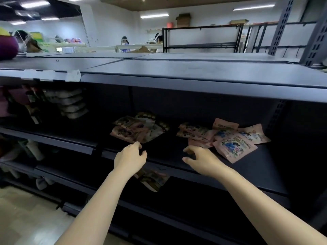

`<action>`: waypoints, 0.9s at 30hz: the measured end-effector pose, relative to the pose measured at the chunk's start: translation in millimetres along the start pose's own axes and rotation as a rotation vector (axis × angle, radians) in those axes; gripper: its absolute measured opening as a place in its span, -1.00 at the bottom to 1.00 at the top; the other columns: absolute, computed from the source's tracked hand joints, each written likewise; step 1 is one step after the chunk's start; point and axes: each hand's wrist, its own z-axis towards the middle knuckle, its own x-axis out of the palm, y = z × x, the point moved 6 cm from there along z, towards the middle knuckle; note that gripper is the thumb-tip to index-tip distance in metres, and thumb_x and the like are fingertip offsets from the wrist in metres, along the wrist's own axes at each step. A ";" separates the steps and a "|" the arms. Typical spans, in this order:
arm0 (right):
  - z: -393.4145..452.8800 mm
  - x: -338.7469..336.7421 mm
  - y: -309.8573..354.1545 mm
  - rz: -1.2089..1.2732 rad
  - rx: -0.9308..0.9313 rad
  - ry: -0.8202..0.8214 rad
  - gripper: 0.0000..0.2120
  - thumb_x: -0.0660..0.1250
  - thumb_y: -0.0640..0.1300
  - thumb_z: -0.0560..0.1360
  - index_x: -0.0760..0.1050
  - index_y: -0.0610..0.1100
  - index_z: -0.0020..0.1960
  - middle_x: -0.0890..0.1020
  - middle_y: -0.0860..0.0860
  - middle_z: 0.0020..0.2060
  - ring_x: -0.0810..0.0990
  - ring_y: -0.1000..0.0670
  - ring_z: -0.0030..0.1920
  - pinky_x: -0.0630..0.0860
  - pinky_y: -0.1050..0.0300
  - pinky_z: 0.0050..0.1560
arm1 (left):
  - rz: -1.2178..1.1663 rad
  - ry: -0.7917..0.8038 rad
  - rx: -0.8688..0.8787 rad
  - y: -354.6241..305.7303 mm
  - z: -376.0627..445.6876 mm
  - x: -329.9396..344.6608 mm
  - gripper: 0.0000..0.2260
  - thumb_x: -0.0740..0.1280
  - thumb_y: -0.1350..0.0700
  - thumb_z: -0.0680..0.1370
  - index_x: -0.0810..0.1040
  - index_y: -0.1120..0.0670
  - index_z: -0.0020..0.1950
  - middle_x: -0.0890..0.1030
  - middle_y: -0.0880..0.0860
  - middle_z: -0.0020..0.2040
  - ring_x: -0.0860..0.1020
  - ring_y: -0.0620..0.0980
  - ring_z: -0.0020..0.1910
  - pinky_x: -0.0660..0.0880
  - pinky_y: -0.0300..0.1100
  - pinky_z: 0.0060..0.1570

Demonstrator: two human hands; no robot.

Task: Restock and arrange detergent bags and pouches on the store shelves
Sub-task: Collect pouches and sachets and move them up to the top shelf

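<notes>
Head view. Both bare forearms reach forward to the middle shelf (247,174) of a dark metal store rack.

Left hand (130,156): at the shelf's front edge, just before a loose heap of pink pouches (134,129). Fingers curled downward, tips near the closest pouch of that heap; contact cannot be told, and nothing is seen held in the hand.

Right hand (201,159): over the same shelf, fingers loosely curled and slightly spread, thumb apart below. Fingertips lie next to the edge of a second scatter of pink pouches (198,132); whether they touch it cannot be told.

Nearest of that scatter: one pink pouch with blue flower print (234,147), lying flat and skewed, just right of the right hand. More pink pouches overlap behind it toward the rack's back.

Lower shelf: one more printed pouch (153,179), partly hidden by the left wrist.

Left bay, same rack: grey stacked packs (70,103), blurred. Top shelf (194,71) bare grey. Purple round object (8,47) at far left on top. Background: people at tables, out of focus.
</notes>
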 end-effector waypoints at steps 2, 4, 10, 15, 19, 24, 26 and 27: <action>18.4 5.6 -0.2 0.008 0.005 -0.011 -0.60 0.23 0.07 0.57 0.36 0.00 0.37 0.47 0.04 0.32 0.45 0.01 0.28 0.43 0.12 0.20 | 0.010 0.015 -0.011 1.6 12.2 0.1 -0.73 0.14 -0.03 0.63 0.40 0.06 0.27 0.56 0.06 0.07 0.57 0.06 -0.04 0.49 -0.09 -0.07; 36.5 12.0 0.2 0.022 0.019 -0.002 -0.58 0.22 0.09 0.57 0.34 0.01 0.39 0.45 0.04 0.33 0.44 0.01 0.29 0.39 0.20 0.12 | 0.012 0.011 -0.020 5.4 23.4 -0.8 -0.75 0.13 -0.01 0.64 0.41 0.08 0.22 0.55 0.07 0.08 0.56 0.08 -0.02 0.48 -0.08 -0.03; 89.0 31.3 11.6 0.030 0.008 0.010 -0.59 0.25 0.07 0.56 0.35 0.02 0.38 0.46 0.05 0.32 0.46 0.03 0.26 0.40 0.23 0.16 | -0.021 -0.016 -0.040 36.3 61.5 -3.4 -0.80 0.17 0.02 0.60 0.43 0.09 0.14 0.53 0.09 0.02 0.53 0.13 -0.03 0.48 -0.06 -0.01; 119.1 41.1 21.1 -0.030 0.013 -0.004 -0.58 0.25 0.08 0.55 0.36 0.02 0.38 0.47 0.04 0.32 0.47 0.02 0.27 0.45 0.12 0.23 | -0.086 -0.058 -0.007 66.2 107.3 3.0 -0.90 0.21 0.12 0.53 0.47 0.08 0.00 0.59 0.14 -0.01 0.55 0.19 -0.08 0.47 -0.09 -0.13; 143.5 48.0 22.5 -0.095 0.082 -0.028 -0.57 0.22 0.07 0.57 0.32 0.01 0.42 0.44 0.01 0.34 0.45 -0.04 0.30 0.44 0.03 0.25 | -0.140 -0.070 0.107 71.2 147.9 17.7 -0.72 0.19 -0.01 0.59 0.49 0.02 0.27 0.53 0.12 0.24 0.53 0.15 0.14 0.47 -0.18 0.01; 170.2 56.1 25.4 -0.237 0.078 -0.093 -0.53 0.19 0.02 0.60 0.22 0.00 0.48 0.37 -0.06 0.41 0.38 -0.12 0.36 0.42 0.02 0.27 | -0.074 0.109 0.382 40.7 187.2 49.6 -0.63 0.16 0.00 0.61 0.41 0.09 0.39 0.45 0.09 0.36 0.42 0.09 0.31 0.40 -0.11 0.23; 180.9 60.3 25.8 -0.283 0.039 -0.137 -0.51 0.20 -0.04 0.59 0.20 0.01 0.50 0.31 -0.06 0.45 0.31 -0.12 0.41 0.36 0.03 0.33 | -0.068 0.130 0.444 33.5 197.6 59.4 -0.65 0.21 0.02 0.59 0.46 0.11 0.34 0.48 0.10 0.32 0.48 0.12 0.25 0.47 -0.03 0.17; 186.3 62.8 26.1 -0.302 0.016 -0.155 -0.49 0.21 -0.09 0.58 0.20 0.00 0.51 0.27 -0.04 0.48 0.26 -0.11 0.45 0.31 0.04 0.37 | -0.044 0.130 0.471 31.0 200.8 64.8 -0.67 0.23 0.02 0.58 0.49 0.12 0.30 0.51 0.11 0.27 0.51 0.13 0.20 0.49 -0.01 0.13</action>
